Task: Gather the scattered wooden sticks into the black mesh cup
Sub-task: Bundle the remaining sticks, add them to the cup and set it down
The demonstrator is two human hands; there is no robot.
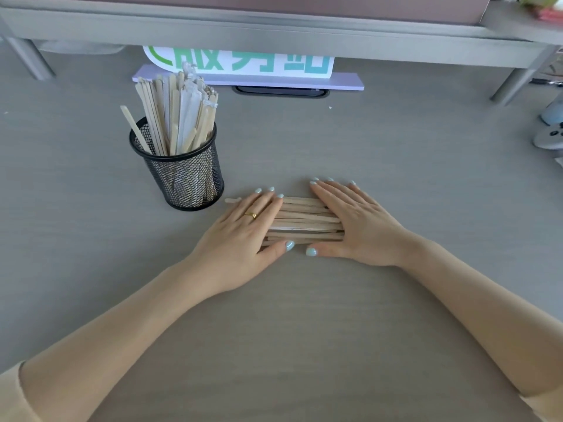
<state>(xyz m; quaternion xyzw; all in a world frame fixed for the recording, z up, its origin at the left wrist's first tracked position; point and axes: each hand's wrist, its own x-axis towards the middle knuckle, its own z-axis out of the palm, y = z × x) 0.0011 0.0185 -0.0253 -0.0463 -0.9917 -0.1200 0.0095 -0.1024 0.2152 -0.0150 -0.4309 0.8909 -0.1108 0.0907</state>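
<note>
While both palms lie flat and spread, left hand [243, 226] and right hand [350, 223] pen the wooden sticks [304, 220] into one parallel bundle mid-desk [426, 178], gripping nothing, likely squaring them for the black mesh cup [179, 175] just beside, toward the far-left corner.

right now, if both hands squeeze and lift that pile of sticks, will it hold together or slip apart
The sticks look thin, flat and smooth, so they would probably slide and fan out. Each seems stiff and light. The left hand and right hand lie flat on the ends, not gripping.
</note>
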